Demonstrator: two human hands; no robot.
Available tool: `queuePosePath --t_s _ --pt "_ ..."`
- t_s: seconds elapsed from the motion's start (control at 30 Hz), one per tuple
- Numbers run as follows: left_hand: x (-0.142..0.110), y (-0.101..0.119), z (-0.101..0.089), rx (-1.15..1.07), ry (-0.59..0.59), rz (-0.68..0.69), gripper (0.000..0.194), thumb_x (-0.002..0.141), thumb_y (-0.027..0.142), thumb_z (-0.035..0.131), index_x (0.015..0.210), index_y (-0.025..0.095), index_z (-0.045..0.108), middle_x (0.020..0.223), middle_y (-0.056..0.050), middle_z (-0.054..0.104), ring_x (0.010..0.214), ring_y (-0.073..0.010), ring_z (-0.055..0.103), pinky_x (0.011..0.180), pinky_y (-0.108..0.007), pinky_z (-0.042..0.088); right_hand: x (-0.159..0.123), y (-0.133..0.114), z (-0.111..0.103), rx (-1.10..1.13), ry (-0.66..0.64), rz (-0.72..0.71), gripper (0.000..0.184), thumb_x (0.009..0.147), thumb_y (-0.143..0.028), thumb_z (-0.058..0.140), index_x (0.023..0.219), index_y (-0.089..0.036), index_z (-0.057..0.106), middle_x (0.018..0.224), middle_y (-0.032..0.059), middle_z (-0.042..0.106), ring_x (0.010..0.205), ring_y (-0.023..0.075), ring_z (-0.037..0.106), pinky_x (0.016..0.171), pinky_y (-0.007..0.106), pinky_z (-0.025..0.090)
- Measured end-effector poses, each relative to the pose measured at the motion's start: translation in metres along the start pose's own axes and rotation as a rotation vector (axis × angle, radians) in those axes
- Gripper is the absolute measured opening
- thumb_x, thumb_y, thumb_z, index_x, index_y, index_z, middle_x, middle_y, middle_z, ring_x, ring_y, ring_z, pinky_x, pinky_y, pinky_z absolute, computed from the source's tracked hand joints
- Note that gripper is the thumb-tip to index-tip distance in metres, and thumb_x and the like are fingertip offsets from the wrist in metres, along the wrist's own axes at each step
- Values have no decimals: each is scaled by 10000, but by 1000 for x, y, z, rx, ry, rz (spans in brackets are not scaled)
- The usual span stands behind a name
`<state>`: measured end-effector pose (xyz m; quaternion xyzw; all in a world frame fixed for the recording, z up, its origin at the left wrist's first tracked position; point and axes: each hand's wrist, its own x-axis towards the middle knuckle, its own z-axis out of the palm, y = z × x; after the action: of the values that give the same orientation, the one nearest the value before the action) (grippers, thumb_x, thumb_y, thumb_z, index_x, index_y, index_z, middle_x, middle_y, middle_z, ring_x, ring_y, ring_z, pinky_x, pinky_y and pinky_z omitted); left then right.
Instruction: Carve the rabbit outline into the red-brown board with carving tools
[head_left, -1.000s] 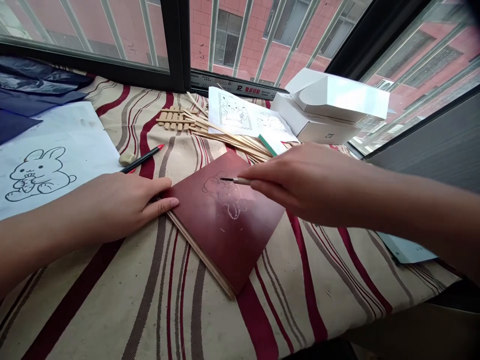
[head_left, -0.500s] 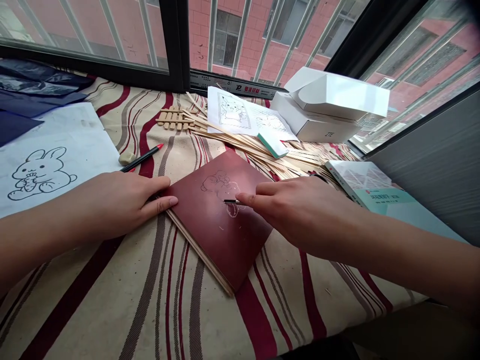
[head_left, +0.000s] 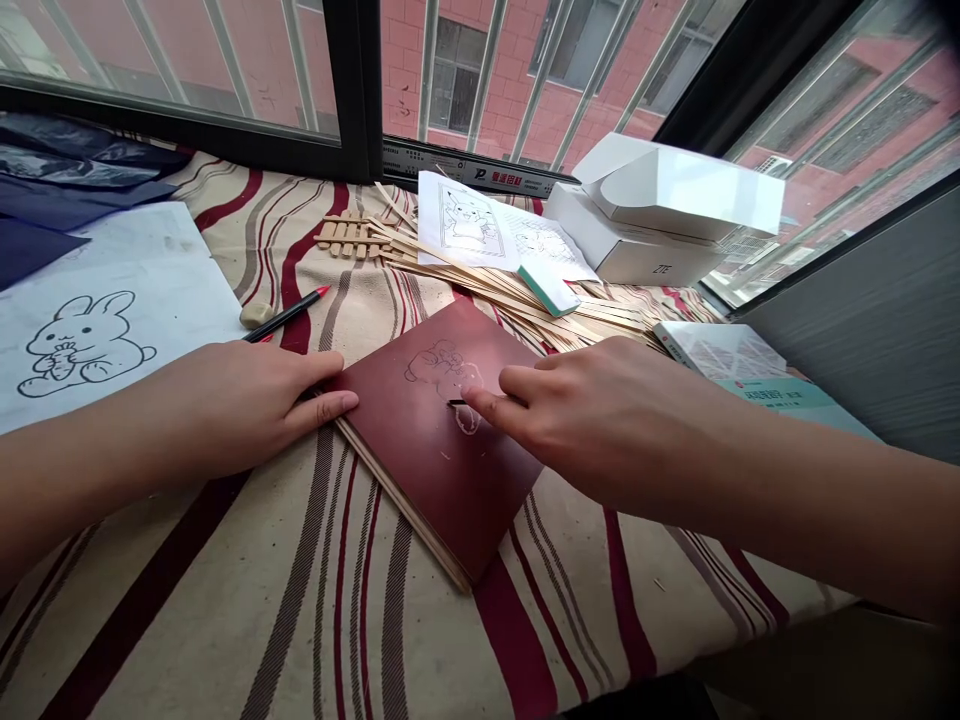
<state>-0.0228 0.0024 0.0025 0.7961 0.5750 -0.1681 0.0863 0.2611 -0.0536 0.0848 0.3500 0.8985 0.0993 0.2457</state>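
A dark red board (head_left: 442,470) lies on the striped cloth, with a pale scratched outline of a rabbit (head_left: 446,375) on its top. My left hand (head_left: 240,405) lies flat with its fingers stretched out, pressing on the board's left corner. My right hand (head_left: 600,420) is closed in a pinch on a thin carving tool (head_left: 454,402), most of which is hidden in the fingers. The tool's dark tip touches the board at the scratched outline.
A white sheet with a rabbit drawing (head_left: 82,345), an eraser (head_left: 255,315) and a red-tipped pencil (head_left: 289,313) lie left. Wooden sticks (head_left: 480,280), printed drawings (head_left: 469,220), a green-edged block (head_left: 547,288) and a white box (head_left: 660,215) sit behind. A book (head_left: 735,365) lies right. Dark carbon paper (head_left: 52,190) is far left.
My right hand came back and down from over the sticks onto the board, bringing the tool tip to the scratched outline. The book on the right became visible. The left hand stayed.
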Motion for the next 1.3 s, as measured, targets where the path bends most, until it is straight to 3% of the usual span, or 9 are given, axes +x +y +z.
queuePosePath --t_s 0.13,0.27,0.43,0.57,0.67,0.8,1.07,1.3 --pt "-1 2 -2 -16 -5 -3 693 933 778 241 1241 307 644 993 -78 767 938 -368 725 792 -422 472 -1 0 5 108 1 -32 541 908 -67 535 1421 -125 698 932 99 726 710 195 589 545 306 204" --pt "-1 3 -3 -22 -7 -11 663 931 781 257 1175 311 656 950 -68 761 909 -366 721 771 -416 462 -2 0 14 247 64 1 484 935 -87 533 1378 -148 716 993 91 728 613 141 482 539 290 208" --pt "2 -1 3 -39 22 17 718 922 807 223 1207 315 661 981 -80 771 918 -373 724 773 -428 473 -1 1 6 312 -85 94 524 901 -79 588 1398 -194 708 885 34 688 571 127 345 520 278 197" --pt "3 -3 6 -34 35 22 781 907 821 189 1283 311 645 1029 -92 779 955 -384 727 786 -438 476 -2 2 8 333 -40 89 577 851 -50 617 1401 -197 710 882 24 688 581 121 352 530 275 201" --pt "2 -2 4 -28 33 23 773 900 812 177 1269 313 638 1032 -89 781 948 -378 726 774 -431 465 -4 1 10 320 5 76 512 901 -75 580 1377 -187 731 913 41 718 585 128 397 533 283 194" --pt "1 2 1 -23 14 18 729 886 791 175 1194 322 640 969 -75 766 916 -366 721 764 -426 452 0 -5 -1 213 -71 6 426 934 -89 562 1282 -180 788 1009 91 749 620 143 508 521 292 197" --pt "-1 4 -4 -47 -6 14 713 829 806 160 1071 333 636 905 -55 732 891 -346 716 767 -426 451 16 -1 -21 59 -164 -95 322 915 -119 622 1180 -95 803 863 118 735 563 136 539 494 293 257" --pt "-1 4 -5 -27 12 47 689 853 793 167 1083 330 623 880 -54 723 876 -339 701 746 -407 433 26 -5 -29 217 -321 99 327 819 -72 718 1118 -151 825 813 63 730 560 123 544 472 271 283"
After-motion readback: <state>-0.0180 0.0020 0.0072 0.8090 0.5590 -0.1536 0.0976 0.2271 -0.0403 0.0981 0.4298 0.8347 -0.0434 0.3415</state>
